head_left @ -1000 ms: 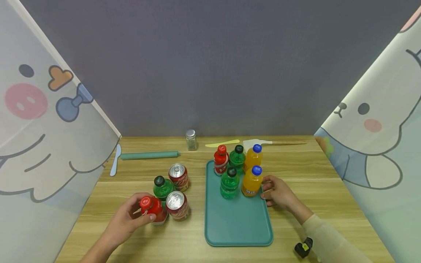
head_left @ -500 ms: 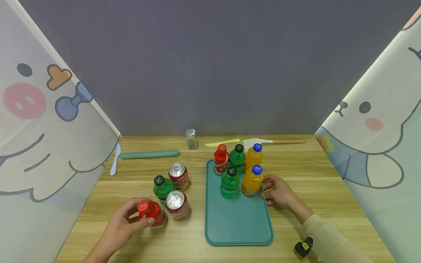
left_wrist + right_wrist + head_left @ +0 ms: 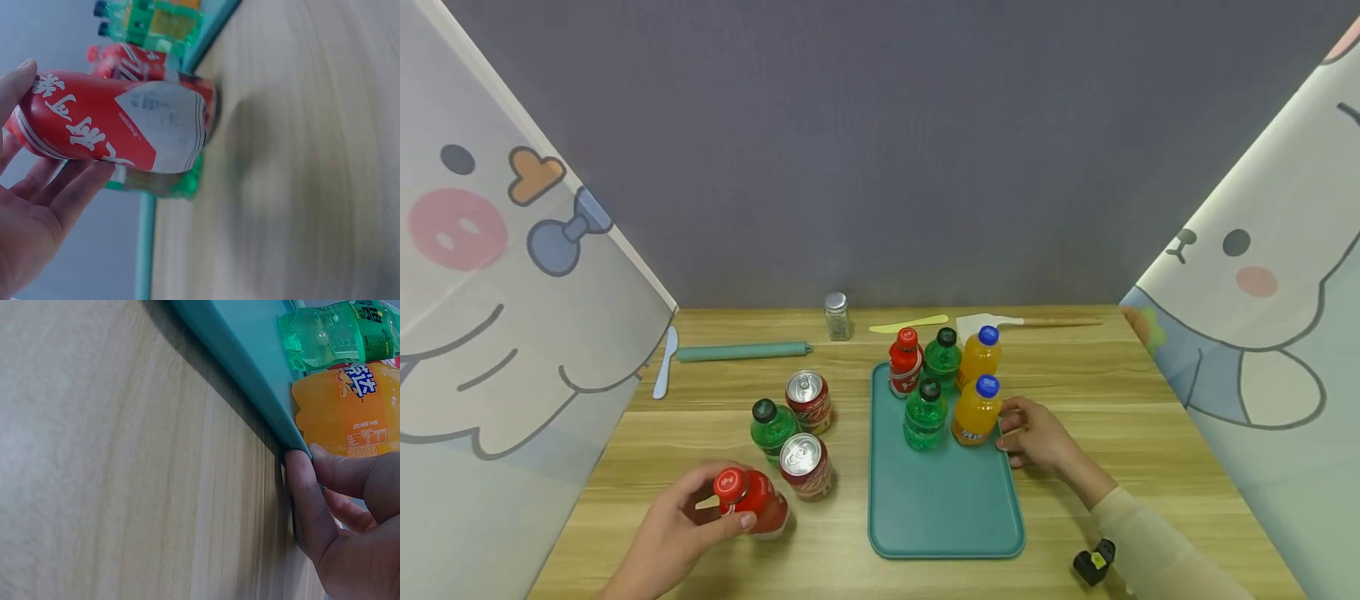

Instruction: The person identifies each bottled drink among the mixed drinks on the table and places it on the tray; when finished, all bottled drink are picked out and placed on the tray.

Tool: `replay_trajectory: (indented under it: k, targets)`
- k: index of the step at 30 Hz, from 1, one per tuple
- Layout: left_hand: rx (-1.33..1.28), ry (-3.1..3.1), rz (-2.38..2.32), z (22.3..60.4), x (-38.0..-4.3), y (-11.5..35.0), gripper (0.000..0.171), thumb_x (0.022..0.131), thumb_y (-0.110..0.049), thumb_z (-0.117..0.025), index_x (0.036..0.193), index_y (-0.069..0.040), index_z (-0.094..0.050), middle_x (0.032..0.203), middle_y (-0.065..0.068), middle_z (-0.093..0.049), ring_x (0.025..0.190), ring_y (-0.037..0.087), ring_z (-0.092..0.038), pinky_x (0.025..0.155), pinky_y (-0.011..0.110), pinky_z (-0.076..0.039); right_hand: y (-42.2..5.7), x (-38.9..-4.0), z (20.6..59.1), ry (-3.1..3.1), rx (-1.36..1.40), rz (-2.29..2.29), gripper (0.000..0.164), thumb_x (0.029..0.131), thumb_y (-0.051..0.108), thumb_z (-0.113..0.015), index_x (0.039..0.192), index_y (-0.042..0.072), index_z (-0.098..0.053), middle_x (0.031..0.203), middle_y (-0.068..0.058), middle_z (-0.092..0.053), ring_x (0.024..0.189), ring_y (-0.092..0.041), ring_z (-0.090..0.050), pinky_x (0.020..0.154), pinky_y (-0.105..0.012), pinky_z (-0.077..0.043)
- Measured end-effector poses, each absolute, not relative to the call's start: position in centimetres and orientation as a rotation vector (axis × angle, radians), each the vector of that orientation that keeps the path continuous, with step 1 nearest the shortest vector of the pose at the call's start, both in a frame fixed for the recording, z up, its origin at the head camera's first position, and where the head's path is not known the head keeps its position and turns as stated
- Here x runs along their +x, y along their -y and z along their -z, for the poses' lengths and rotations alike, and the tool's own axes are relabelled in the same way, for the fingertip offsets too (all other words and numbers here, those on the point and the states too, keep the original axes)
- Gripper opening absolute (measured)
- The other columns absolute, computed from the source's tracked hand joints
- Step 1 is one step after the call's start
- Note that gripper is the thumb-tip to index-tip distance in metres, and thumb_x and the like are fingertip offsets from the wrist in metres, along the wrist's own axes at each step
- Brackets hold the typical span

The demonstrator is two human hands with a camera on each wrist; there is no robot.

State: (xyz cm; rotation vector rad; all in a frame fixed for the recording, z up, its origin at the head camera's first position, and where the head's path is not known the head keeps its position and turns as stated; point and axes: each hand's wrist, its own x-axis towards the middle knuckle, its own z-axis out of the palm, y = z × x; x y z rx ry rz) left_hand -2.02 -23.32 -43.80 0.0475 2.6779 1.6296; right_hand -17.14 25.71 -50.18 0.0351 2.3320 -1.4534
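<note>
My left hand (image 3: 673, 525) grips a red soda bottle (image 3: 758, 502) with a red cap, thumb on one side and fingers on the other. In the left wrist view the bottle (image 3: 119, 122) is tilted, its base apart from its shadow on the table. Beside it stand a green soda bottle (image 3: 772, 433) and two red soda cans (image 3: 806, 479). At the right edge of a teal tray (image 3: 943, 508), my right hand (image 3: 1033, 435) pinches the rim between thumb and fingers. On the tray stand a red bottle (image 3: 906, 367), two green bottles (image 3: 924, 421) and two orange soda bottles (image 3: 976, 417).
Along the back lie a teal rolling-pin-like rod (image 3: 743, 352), a yellow knife (image 3: 908, 324) and a white spatula (image 3: 1026, 322). A glass shaker (image 3: 837, 318) stands there too. A pale blue knife (image 3: 665, 363) is at the far left. A small black object (image 3: 1093, 562) lies near my right sleeve.
My left hand has drawn the red bottle toward me, away from the green bottle, and then slightly right. My right hand stays at the tray's edge.
</note>
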Motion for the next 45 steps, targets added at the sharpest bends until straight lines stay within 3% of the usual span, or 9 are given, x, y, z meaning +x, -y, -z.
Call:
replay_trajectory:
  k: [17,20,27,34,45]
  targets:
    - [0.309,-2.531,-1.682,39.7,-2.3,18.9,0.049,0.081,-0.019,-0.089,0.123,-0.016,-0.067,0.116,-0.002,-0.071,0.103,0.014,-0.069,0.078,0.031,-0.062,-25.5,-17.2,50.0,-2.333,0.049,1.456,0.060,0.087,-0.008,-0.075,0.139,-0.005,-0.045,0.111,-0.024,-0.058,0.074,-0.023,-0.066,0.062,-0.042,-0.063]
    - [0.341,-2.494,-1.700,39.7,-2.9,18.0,0.049,0.081,-0.020,-0.089,0.124,-0.015,-0.067,0.117,-0.001,-0.071,0.103,0.016,-0.069,0.078,0.032,-0.062,-25.4,-17.2,50.1,-2.332,0.055,1.453,0.060,0.087,-0.008,-0.075,0.139,-0.005,-0.046,0.111,-0.024,-0.058,0.075,-0.024,-0.066,0.062,-0.042,-0.063]
    - [0.361,-2.420,-1.722,40.5,-4.3,15.6,0.045,0.081,-0.022,-0.089,0.120,-0.024,-0.067,0.114,-0.002,-0.071,0.099,0.020,-0.069,0.079,0.033,-0.062,-25.5,-17.1,50.2,-2.333,0.061,1.446,0.060,0.086,-0.007,-0.076,0.139,-0.004,-0.046,0.110,-0.023,-0.058,0.075,-0.024,-0.065,0.062,-0.043,-0.063]
    - [0.463,-2.279,-1.788,41.4,-5.8,13.3,0.043,0.082,-0.021,-0.088,0.119,-0.017,-0.067,0.113,0.006,-0.072,0.095,0.022,-0.071,0.083,0.033,-0.061,-25.7,-17.1,50.4,-2.335,0.051,1.454,0.061,0.086,-0.007,-0.076,0.138,-0.004,-0.046,0.109,-0.023,-0.057,0.075,-0.023,-0.064,0.061,-0.043,-0.062]
    - [0.381,-2.335,-1.715,43.1,-8.4,9.8,0.044,0.081,-0.026,-0.089,0.118,-0.021,-0.066,0.116,0.002,-0.070,0.098,0.023,-0.069,0.080,0.033,-0.060,-25.6,-17.0,50.2,-2.329,0.054,1.457,0.060,0.086,-0.007,-0.076,0.138,-0.005,-0.046,0.109,-0.023,-0.057,0.074,-0.024,-0.064,0.061,-0.042,-0.062]
